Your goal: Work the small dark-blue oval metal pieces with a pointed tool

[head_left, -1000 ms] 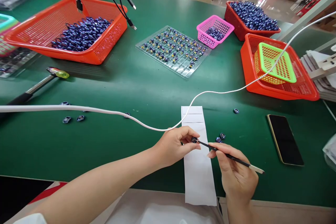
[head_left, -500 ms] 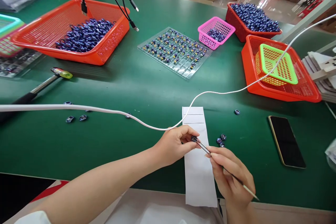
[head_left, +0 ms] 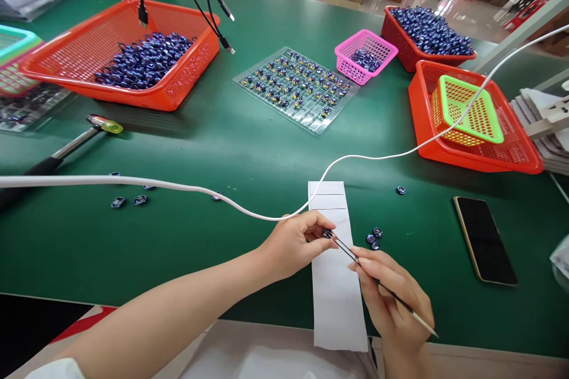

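My left hand (head_left: 296,244) pinches a small dark blue part (head_left: 328,233) between thumb and fingers, above a white paper strip (head_left: 334,296) on the green table. My right hand (head_left: 393,299) grips a thin black brush (head_left: 382,288) like a pen, its tip touching the part. A white cable (head_left: 178,188) runs across the table and passes behind my left hand. Two loose blue parts (head_left: 374,237) lie just right of the strip.
A clear tray of parts (head_left: 297,87) sits mid-table. Orange baskets of blue parts stand at the far left (head_left: 120,53) and far right (head_left: 427,32), with a pink basket (head_left: 364,53) between. A green basket (head_left: 469,108) nests in an orange one. A phone (head_left: 484,240) lies right; a hammer (head_left: 66,145) left.
My right hand has turned the brush steeper, its rear end dropping toward me, and slid closer to the part. My left hand stays in place.
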`<state>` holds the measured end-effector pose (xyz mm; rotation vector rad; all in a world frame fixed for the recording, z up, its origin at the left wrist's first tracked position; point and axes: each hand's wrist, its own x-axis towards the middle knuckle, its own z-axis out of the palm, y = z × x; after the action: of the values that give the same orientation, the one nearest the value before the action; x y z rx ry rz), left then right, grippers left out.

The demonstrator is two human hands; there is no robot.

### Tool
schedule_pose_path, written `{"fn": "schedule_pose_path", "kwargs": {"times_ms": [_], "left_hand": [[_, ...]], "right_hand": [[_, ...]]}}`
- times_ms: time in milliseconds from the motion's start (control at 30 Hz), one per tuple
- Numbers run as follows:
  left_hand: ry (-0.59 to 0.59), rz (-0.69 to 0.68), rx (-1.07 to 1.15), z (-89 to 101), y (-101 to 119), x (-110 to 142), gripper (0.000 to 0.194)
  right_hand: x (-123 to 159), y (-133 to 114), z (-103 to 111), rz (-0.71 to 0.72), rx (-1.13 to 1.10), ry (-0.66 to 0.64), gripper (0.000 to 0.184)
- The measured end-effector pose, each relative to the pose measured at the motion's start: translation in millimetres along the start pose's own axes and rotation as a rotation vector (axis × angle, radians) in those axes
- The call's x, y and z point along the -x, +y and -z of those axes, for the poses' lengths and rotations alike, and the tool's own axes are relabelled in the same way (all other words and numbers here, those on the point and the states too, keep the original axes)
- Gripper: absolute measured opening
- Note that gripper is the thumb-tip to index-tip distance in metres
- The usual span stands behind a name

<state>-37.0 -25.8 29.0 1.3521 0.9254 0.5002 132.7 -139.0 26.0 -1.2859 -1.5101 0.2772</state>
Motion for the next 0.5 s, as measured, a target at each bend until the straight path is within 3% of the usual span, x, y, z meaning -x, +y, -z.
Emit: {"fn": "schedule_pose_path", "kwargs": {"times_ms": [367,500], "left_hand": [[0.007,-0.018,0.003,-0.3,0.6,0.6,0.025],[-0.004,-0.02,0.038,-1.4,0.0,1.4,0.022]], "right_hand": [[1.3,-0.4,0.2,0.009,0.043,0.055,0.032],[-0.7,-0.8,-0.6,0.026,0.027,0.006,0.035]]}}
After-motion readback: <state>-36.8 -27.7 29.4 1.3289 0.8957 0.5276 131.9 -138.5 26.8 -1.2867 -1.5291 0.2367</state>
